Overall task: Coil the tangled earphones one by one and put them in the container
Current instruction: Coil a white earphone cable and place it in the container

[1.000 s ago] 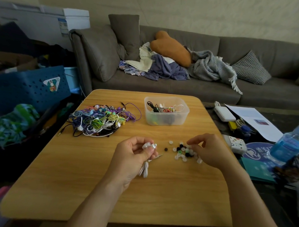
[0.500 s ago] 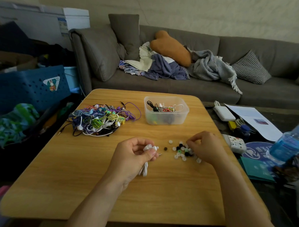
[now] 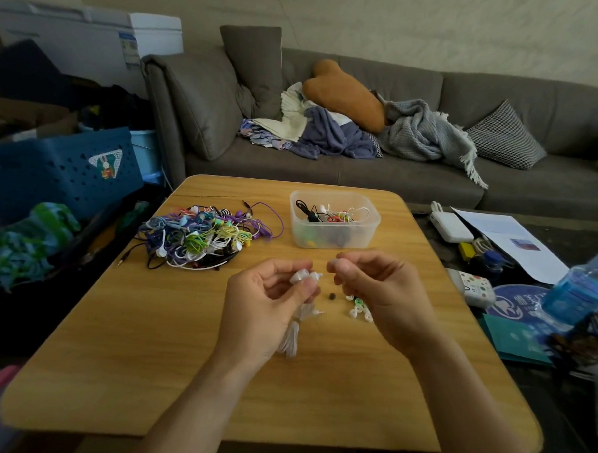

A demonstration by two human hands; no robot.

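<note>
Head view: my left hand (image 3: pixel 270 304) grips the coiled white earphones (image 3: pixel 293 332) above the table (image 3: pixel 148 356); right hand (image 3: pixel 377 291) pinches a small ear tip (image 3: pixel 333 263). Cord judged light, limp, springy; hold at the bundle's waist.

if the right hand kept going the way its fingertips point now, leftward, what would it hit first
Most likely the white earbuds that the left hand pinches, just across a small gap from the right hand. Depth is hard to judge from this one view.
</note>
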